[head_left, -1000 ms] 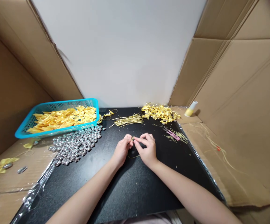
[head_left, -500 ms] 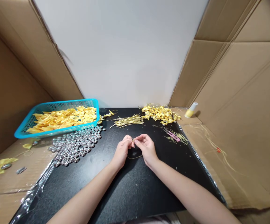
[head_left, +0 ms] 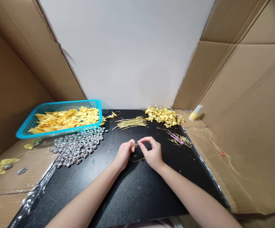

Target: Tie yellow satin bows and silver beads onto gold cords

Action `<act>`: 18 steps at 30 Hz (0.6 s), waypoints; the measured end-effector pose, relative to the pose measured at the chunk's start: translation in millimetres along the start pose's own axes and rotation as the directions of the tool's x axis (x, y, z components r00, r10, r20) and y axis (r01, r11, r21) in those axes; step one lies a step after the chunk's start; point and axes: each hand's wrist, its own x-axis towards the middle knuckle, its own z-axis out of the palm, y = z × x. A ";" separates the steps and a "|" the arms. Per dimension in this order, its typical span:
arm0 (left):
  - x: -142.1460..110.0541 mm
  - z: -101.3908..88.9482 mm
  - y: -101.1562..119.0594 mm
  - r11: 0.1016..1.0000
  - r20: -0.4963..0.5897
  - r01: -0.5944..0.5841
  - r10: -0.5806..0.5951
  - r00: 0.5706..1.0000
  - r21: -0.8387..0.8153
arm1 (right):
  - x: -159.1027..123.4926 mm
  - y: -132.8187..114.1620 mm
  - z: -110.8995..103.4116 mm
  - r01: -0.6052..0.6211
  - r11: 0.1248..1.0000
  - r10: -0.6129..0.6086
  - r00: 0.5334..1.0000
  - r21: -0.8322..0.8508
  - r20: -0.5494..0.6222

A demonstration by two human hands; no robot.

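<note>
Over the middle of the black table top, my left hand (head_left: 125,152) pinches a thin gold cord (head_left: 137,161). Part of the cord hangs below the fingers in a loop. Thumb and forefinger of my right hand (head_left: 153,152) are pressed together on the cord close to the left fingertips. Whether anything else sits between the left fingers is hidden. Beyond the hands lies a bundle of cut gold cords (head_left: 131,123). To its right is a heap of yellow bows with silver beads and cord loops (head_left: 163,116).
At the left a blue basket (head_left: 23,135) holds yellow bows, with many silver beads (head_left: 80,147) spread before it. Pink-handled snips (head_left: 176,138) lie on cord scraps at the right. A thread spool (head_left: 195,113) stands on the cardboard, near loose threads (head_left: 219,150).
My right hand has shifted slightly right, its fingertips drawing a little away from the left ones. The left hand stays nearly in place.
</note>
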 end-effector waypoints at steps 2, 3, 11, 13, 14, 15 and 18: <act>0.4 -0.2 0.7 1.000 0.025 0.013 -0.013 1.000 -0.005 | -0.4 0.0 0.7 0.002 1.000 -0.002 1.000 -0.004 0.008; 0.6 -0.1 1.1 1.000 0.039 0.019 -0.019 0.999 -0.009 | -0.5 0.3 1.1 -0.001 1.000 0.001 1.000 -0.003 0.010; 0.6 -0.5 1.9 0.996 0.150 0.075 -0.066 0.986 -0.052 | 1.6 1.2 3.2 -0.080 0.995 0.079 0.997 0.053 0.010; 0.8 -1.3 0.5 0.993 0.174 0.093 -0.079 0.981 -0.075 | 2.5 1.0 3.2 -0.103 0.992 0.102 0.995 0.071 0.019; 0.8 -1.5 0.1 0.990 0.186 0.105 -0.087 0.979 -0.089 | 3.0 1.0 3.2 -0.114 0.990 0.112 0.993 0.079 0.026; 0.7 -1.5 -0.1 0.987 0.197 0.118 -0.095 0.976 -0.105 | 3.4 1.1 3.0 -0.123 0.989 0.121 0.992 0.087 0.035; -0.5 -0.3 1.9 0.974 0.228 0.159 -0.119 0.966 -0.162 | 4.6 2.1 2.4 -0.149 0.983 0.143 0.988 0.105 0.056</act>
